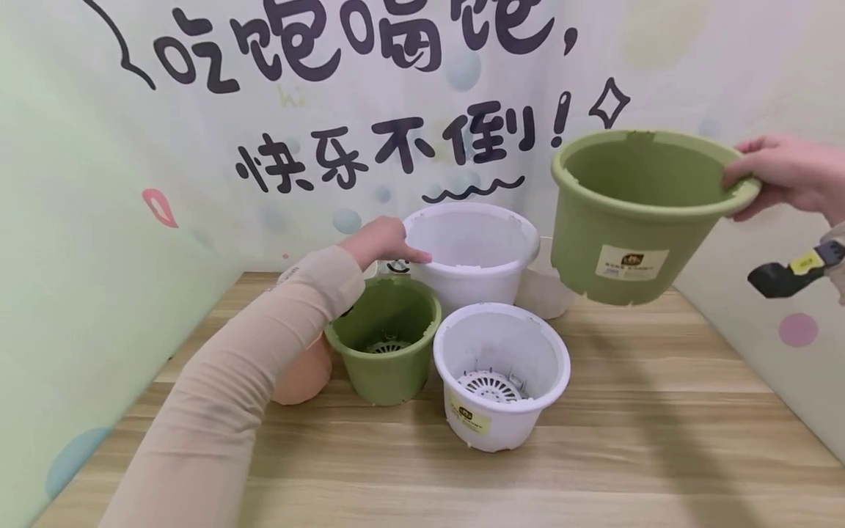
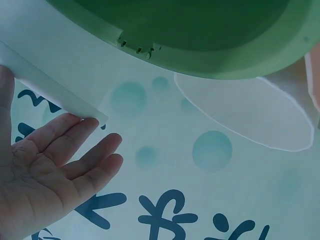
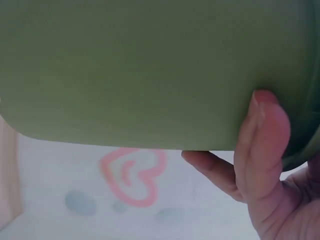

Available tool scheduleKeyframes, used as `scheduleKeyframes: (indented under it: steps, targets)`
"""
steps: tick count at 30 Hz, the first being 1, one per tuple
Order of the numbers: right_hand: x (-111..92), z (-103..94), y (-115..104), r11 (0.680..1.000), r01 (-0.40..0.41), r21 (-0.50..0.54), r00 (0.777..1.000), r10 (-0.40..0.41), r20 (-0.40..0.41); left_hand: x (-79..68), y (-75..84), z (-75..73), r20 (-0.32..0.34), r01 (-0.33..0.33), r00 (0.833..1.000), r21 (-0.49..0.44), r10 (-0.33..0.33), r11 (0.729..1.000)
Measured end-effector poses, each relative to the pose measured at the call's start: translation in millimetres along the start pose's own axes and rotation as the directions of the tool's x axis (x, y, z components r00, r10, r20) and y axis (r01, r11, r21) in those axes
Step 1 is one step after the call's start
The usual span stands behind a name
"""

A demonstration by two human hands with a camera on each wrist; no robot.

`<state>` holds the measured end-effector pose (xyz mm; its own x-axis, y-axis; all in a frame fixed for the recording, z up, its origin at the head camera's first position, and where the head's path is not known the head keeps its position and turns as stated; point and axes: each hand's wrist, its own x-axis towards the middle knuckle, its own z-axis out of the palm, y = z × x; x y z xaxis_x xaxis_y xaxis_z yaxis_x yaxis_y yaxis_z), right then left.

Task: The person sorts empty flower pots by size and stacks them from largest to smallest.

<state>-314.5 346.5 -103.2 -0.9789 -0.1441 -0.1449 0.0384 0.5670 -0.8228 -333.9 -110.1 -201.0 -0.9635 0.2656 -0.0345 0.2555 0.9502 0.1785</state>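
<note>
My right hand (image 1: 782, 172) grips the rim of a large green flower pot (image 1: 623, 235), holding it raised above the table at the right. In the right wrist view, fingers (image 3: 265, 145) lie along the pot's outer wall. My left hand (image 1: 389, 242) is at the left rim of a large white flower pot (image 1: 465, 286). Its fingers (image 2: 95, 155) are loosely spread, some tips right at the white rim. Below that hand stands a smaller green pot (image 1: 389, 374); a small white pot (image 1: 505, 418) with a slotted bottom stands in front.
A peach-coloured pot (image 1: 304, 378) is partly hidden behind my left sleeve. An off-white pot (image 1: 544, 286) stands behind the large white one. The wood-grain table (image 1: 634, 469) meets a printed backdrop (image 1: 370, 88) at the back and walls at both sides.
</note>
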Motion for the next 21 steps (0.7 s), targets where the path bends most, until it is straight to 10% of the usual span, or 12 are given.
scheduleKeyframes:
  steps: [21]
  targets:
    - [34, 63.6, -100, 0.973, 0.052, 0.226, 0.996, -0.034, -0.084, 0.4, 6.6, -4.2, 0.016, 0.042, 0.999, -0.011, -0.042, 0.999]
